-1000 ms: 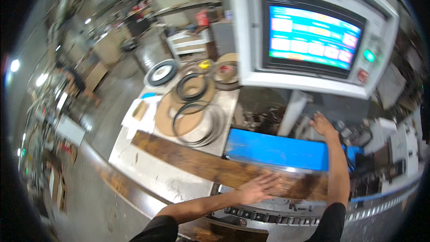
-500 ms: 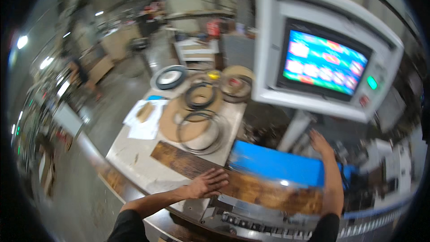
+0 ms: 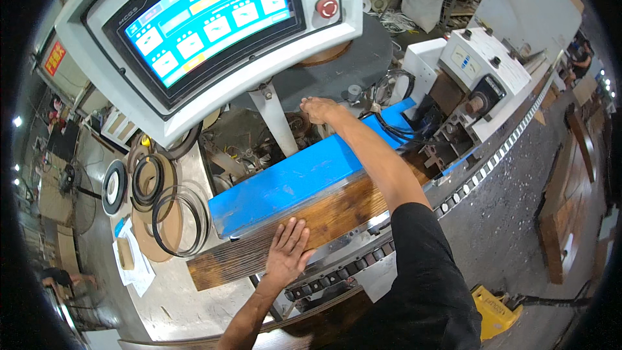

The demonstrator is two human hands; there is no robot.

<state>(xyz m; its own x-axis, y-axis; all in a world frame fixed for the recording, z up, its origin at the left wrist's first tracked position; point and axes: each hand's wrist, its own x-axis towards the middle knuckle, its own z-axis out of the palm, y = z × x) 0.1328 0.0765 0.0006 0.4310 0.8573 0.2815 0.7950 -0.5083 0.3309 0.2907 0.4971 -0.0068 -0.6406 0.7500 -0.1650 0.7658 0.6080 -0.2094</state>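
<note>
My left hand (image 3: 288,254) lies flat with fingers stretched out on a dark-grained brown wooden board (image 3: 345,212). This long board runs along the near side of a blue machine cover (image 3: 291,186), its left end over the pale table. Across that cover reaches my right arm, bare below a black sleeve. My right hand (image 3: 317,110) is on the cover's far side, beside the grey post of the control panel. Its fingers are curled closed; whatever they may hold is hidden.
The white control panel (image 3: 227,68), with lit screen, hangs at upper left. Edging coils (image 3: 178,220) lie on the table (image 3: 168,304). A chain conveyor (image 3: 463,191) runs along the machine's near side, toward a white machine head (image 3: 483,58). A yellow device (image 3: 495,314) is at lower right.
My view has swung right, so the panel now appears at upper left. My left hand stays flat on the board. My right hand still reaches beyond the blue cover, now with fingers curled.
</note>
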